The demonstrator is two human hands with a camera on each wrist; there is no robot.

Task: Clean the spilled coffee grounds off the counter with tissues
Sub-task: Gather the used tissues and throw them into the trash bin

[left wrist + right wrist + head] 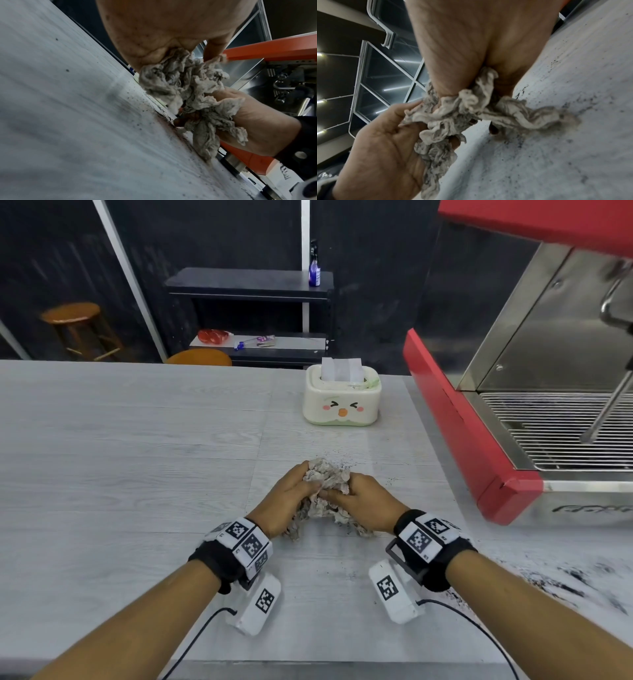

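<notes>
A crumpled, grey-stained wad of tissues lies bunched on the pale wood-grain counter, held from both sides. My left hand grips its left part and my right hand grips its right part, fingers curled into the paper. The left wrist view shows the tissue wad hanging from my left hand, with my right hand opposite. In the right wrist view the wad trails onto the counter. Dark coffee grounds are smeared at the counter's right front; specks lie around the wad.
A cream tissue box with a cartoon face stands behind my hands, a white tissue sticking up. A red and steel espresso machine fills the right side. Beyond the counter are a dark shelf unit and wooden stools.
</notes>
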